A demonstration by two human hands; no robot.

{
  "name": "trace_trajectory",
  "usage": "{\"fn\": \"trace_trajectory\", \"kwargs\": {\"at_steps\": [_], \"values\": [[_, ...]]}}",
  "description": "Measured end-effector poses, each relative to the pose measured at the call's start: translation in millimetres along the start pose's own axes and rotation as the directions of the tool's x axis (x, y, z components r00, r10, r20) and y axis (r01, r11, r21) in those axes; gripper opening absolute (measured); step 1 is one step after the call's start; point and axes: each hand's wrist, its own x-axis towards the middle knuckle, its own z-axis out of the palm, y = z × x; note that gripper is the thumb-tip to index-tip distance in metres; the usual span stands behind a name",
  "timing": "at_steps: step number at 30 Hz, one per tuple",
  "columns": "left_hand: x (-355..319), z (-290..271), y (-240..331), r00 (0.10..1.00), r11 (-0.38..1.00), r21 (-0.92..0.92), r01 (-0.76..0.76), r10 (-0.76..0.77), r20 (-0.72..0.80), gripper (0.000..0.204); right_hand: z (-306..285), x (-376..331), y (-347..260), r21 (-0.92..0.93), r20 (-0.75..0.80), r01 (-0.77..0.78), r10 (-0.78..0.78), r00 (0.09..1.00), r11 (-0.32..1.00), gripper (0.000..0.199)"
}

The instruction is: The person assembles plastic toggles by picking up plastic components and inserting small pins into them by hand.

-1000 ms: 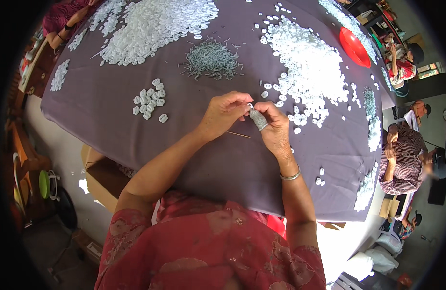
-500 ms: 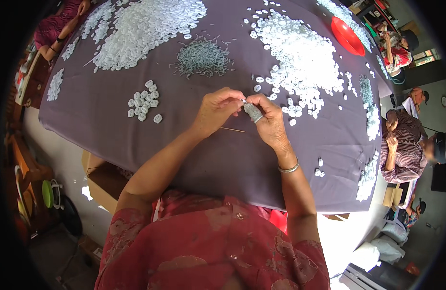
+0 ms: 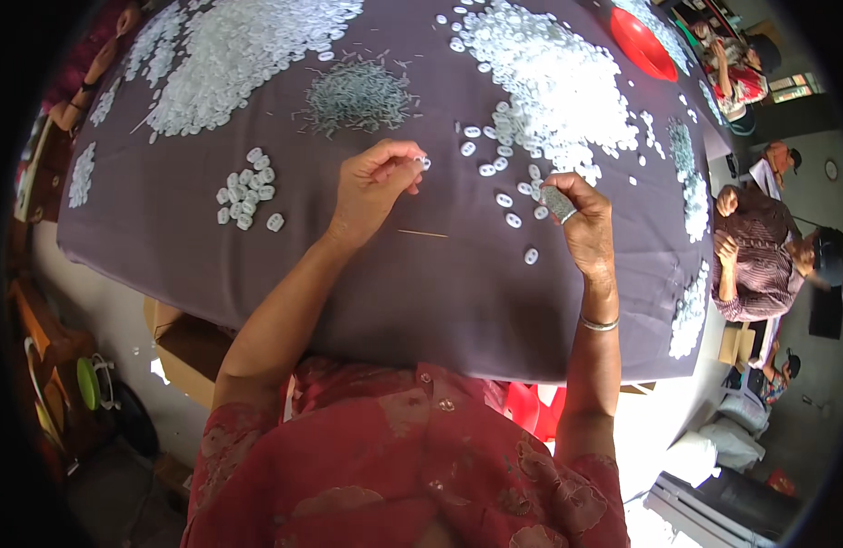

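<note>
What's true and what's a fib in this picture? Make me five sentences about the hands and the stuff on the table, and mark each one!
1. The left hand pinches a small white piece. True.
2. The bowl on the table is blue. False: the bowl is red.
3. A thin stick lies on the dark tablecloth. True.
4. The silver bangle is on the left wrist. False: the silver bangle is around the right wrist.
5. The right hand is touching the bowl. False: the right hand is apart from it, nearer to the person.
</note>
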Motion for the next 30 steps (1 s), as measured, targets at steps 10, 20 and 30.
{"fn": "trace_trajectory", "kwargs": {"at_steps": [10, 20, 30], "values": [[22, -32, 1, 0.942, 0.99, -0.024, -0.141, 0.127, -0.309, 0.011, 72, 71, -14, -0.101, 0.168, 0.05, -0.032, 0.985, 0.994, 0.011], [23, -34, -5, 0.92, 0.987, 0.032, -0.158, 0.159, -0.357, 0.01, 118, 118, -7, -0.378, 0.297, 0.362, -0.259, 0.919, 0.852, 0.016], [18, -24, -9, 0.961, 0.995, 0.06, -0.083, 0.096, -0.26, 0.011, 113, 104, -10, -0.516, 0.452, 0.367, -0.117, 0.884, 0.774, 0.013]]}}
